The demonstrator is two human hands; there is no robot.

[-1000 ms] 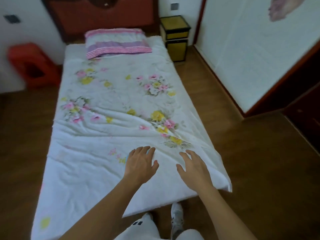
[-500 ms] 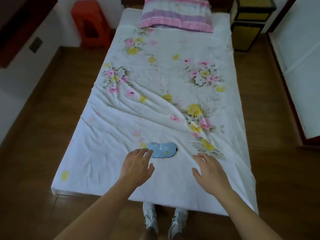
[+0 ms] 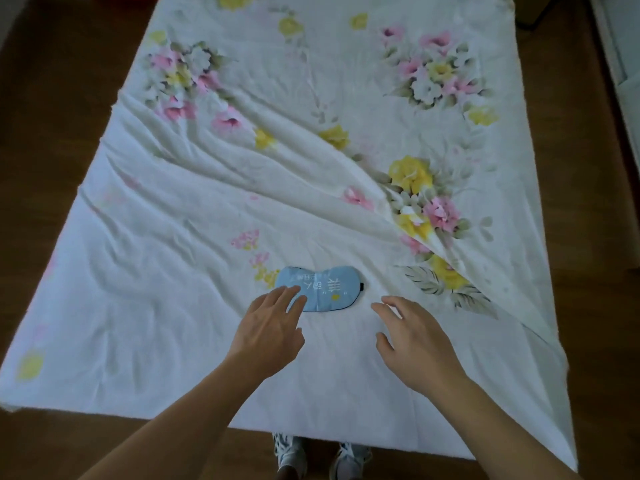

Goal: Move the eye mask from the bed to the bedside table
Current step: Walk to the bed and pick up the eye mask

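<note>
A light blue eye mask [image 3: 327, 287] with white characters lies flat on the bed [image 3: 138, 306], near its foot end. My left hand [image 3: 272, 329] is open, palm down, and its fingertips lie over the mask's left end. My right hand [image 3: 414, 341] hovers open just right of the mask, apart from it, fingers spread. A short dark strap shows at the mask's right tip. The bedside table is out of view.
The bed wears a wrinkled white sheet with pink and yellow flowers [image 3: 420, 192]. Brown wooden floor [image 3: 45, 116] runs along both sides. My shoes [image 3: 291, 457] stand at the foot edge. A pale panel [image 3: 623, 46] borders the floor at the far right.
The view has tilted down and closer to the bed, so pillow and bedside table left the frame. My left fingers went from beside the mask onto its left end; my right hand came nearer.
</note>
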